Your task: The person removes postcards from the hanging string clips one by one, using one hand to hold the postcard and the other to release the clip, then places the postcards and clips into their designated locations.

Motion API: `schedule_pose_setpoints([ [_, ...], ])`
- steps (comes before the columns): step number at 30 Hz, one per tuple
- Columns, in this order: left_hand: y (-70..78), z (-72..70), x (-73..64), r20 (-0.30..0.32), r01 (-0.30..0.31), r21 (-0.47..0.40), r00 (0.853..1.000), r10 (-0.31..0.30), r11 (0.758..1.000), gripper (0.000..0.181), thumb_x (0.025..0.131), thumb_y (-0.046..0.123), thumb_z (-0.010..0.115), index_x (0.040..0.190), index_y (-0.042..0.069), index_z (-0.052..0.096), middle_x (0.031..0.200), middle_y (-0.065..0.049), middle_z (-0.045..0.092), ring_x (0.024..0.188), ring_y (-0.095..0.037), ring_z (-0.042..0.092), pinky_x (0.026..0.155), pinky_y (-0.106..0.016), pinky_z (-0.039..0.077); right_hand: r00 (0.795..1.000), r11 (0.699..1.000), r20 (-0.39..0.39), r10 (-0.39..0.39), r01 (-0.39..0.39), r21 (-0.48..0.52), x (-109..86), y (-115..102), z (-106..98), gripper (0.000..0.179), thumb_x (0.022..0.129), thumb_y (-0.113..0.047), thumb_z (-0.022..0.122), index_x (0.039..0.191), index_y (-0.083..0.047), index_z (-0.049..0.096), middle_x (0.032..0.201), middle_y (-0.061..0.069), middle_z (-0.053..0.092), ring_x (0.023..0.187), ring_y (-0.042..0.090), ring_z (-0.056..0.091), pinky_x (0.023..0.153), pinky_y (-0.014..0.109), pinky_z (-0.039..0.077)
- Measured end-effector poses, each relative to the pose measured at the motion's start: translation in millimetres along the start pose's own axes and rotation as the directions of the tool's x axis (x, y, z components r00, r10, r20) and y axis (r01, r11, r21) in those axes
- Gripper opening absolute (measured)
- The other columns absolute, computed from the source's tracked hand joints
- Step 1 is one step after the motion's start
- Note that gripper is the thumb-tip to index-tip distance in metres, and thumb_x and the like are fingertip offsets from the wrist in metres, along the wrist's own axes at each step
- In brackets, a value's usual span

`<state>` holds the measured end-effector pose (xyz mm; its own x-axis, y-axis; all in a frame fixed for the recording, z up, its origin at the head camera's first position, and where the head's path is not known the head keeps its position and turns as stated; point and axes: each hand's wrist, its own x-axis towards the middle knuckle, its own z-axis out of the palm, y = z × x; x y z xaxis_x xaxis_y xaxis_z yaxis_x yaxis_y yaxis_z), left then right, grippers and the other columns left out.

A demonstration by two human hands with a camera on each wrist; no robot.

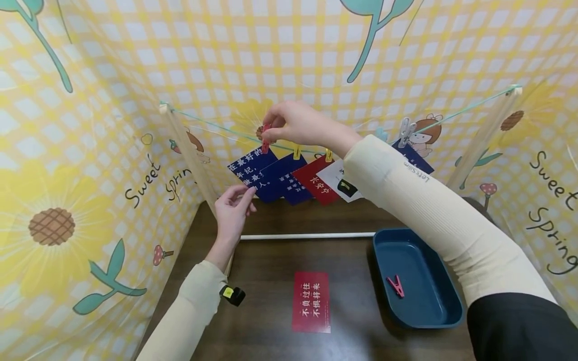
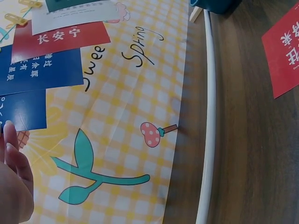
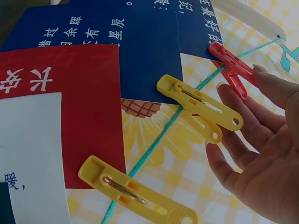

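Note:
My right hand (image 1: pixel 293 123) pinches a red clothespin (image 3: pixel 231 65) at the top edge of the leftmost blue card (image 1: pixel 250 168), by the green string (image 3: pixel 154 147). The thumb lies on one handle; the fingertips are near the other. Low on that same card, my left hand (image 1: pixel 235 208) holds the edge between thumb and finger; the left wrist view cuts off most of this hand (image 2: pixel 14 177). Beside it hang another blue card (image 1: pixel 293 188), a red card (image 1: pixel 318 183) and a white card (image 1: pixel 336 175). Yellow clothespins (image 3: pixel 198 105) clip cards to the string.
Wooden posts (image 1: pixel 187 150) hold up the string, and a white rod (image 1: pixel 311 236) crosses the table low down. One red card (image 1: pixel 311 306) lies on the table. At right, a blue tray (image 1: pixel 433 321) contains a pink clothespin (image 1: pixel 396 286). Farther right hangs a blue card (image 1: pixel 412 155) under grey clothespins (image 1: pixel 406 131).

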<state>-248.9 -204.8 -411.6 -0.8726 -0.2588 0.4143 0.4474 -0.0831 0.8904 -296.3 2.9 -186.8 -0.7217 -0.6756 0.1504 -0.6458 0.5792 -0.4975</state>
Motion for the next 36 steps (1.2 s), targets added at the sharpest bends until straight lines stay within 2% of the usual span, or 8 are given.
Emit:
schedule_pose_setpoints([
  [6,-0.8,-2.7,2.6,0.003,0.012,0.016,1.000,-0.012,1.000,0.020,0.095,0.000,0.074,0.100,-0.017,0.064,0.081,0.003,0.073,0.046,-0.007,0.058,0.045,-0.021,0.043,1.000,1.000,0.005,-0.003,0.003,0.012,2.0,1.4,-0.5,0.025,0.104,-0.026,0.067,0.119,-0.007,0.069,0.110,0.005,0.077,0.106,0.017,0.068,0.098,0.034,0.051],
  [12,1.8,-5.3,3.5,-0.007,0.014,0.010,1.000,-0.014,1.000,0.003,0.096,-0.004,0.070,0.095,-0.007,0.070,0.079,0.004,0.072,0.046,-0.006,0.057,0.045,-0.019,0.042,1.000,0.999,0.007,-0.031,0.030,0.033,4.6,2.4,1.2,0.023,0.104,-0.025,0.066,0.117,-0.006,0.066,0.110,0.005,0.076,0.104,0.016,0.069,0.097,0.033,0.051],
  [15,3.6,-5.9,3.7,-0.009,0.012,0.000,1.000,-0.012,1.000,0.004,0.096,-0.006,0.070,0.093,-0.003,0.071,0.078,0.005,0.072,0.046,-0.006,0.057,0.045,-0.019,0.041,0.999,0.997,0.003,-0.044,0.044,0.061,4.8,2.6,3.4,0.021,0.104,-0.022,0.066,0.117,-0.005,0.064,0.110,0.005,0.075,0.103,0.017,0.069,0.096,0.032,0.051],
  [18,4.9,-6.3,3.9,-0.002,0.015,-0.011,1.000,-0.015,1.000,0.003,0.095,-0.005,0.071,0.093,-0.004,0.070,0.078,0.005,0.071,0.046,-0.006,0.057,0.045,-0.018,0.042,0.998,0.995,-0.013,-0.057,0.058,0.083,3.2,3.2,5.6,0.019,0.105,-0.020,0.065,0.115,-0.005,0.061,0.106,0.003,0.075,0.099,0.016,0.069,0.094,0.031,0.051],
  [23,5.8,-7.5,4.0,0.000,0.026,-0.018,1.000,-0.026,0.999,0.002,0.095,-0.005,0.071,0.093,-0.004,0.070,0.078,0.004,0.071,0.046,-0.007,0.057,0.046,-0.019,0.042,0.993,0.991,-0.066,-0.095,0.101,0.088,1.4,6.2,9.5,0.015,0.105,-0.017,0.064,0.112,-0.005,0.060,0.101,0.002,0.076,0.095,0.014,0.069,0.091,0.029,0.053],
  [27,7.8,-8.2,3.0,-0.004,0.019,-0.019,1.000,-0.019,1.000,0.004,0.095,-0.004,0.072,0.091,-0.002,0.071,0.078,0.002,0.071,0.046,-0.007,0.056,0.046,-0.018,0.042,0.983,0.989,-0.127,-0.136,0.142,0.041,0.2,5.9,11.0,0.014,0.105,-0.016,0.065,0.111,-0.004,0.062,0.102,0.003,0.076,0.095,0.015,0.069,0.093,0.030,0.052],
  [31,10.2,-8.6,2.7,-0.006,0.009,-0.029,1.000,-0.009,1.000,0.009,0.094,-0.004,0.073,0.088,0.003,0.072,0.078,0.002,0.072,0.046,-0.008,0.056,0.046,-0.017,0.042,0.969,0.986,-0.185,-0.163,0.163,-0.013,-1.0,5.0,10.9,0.014,0.103,-0.017,0.067,0.109,-0.004,0.064,0.101,0.003,0.075,0.105,0.017,0.061,0.097,0.032,0.044],
  [36,13.3,-9.2,3.1,-0.003,0.012,-0.052,1.000,-0.012,0.999,0.016,0.094,-0.007,0.071,0.087,0.007,0.072,0.079,0.001,0.072,0.045,-0.009,0.056,0.045,-0.017,0.041,0.955,0.986,-0.244,-0.169,0.162,-0.047,-1.4,4.1,10.9,0.014,0.102,-0.019,0.069,0.105,-0.006,0.066,0.098,0.001,0.075,0.107,0.019,0.052,0.095,0.034,0.039],
])
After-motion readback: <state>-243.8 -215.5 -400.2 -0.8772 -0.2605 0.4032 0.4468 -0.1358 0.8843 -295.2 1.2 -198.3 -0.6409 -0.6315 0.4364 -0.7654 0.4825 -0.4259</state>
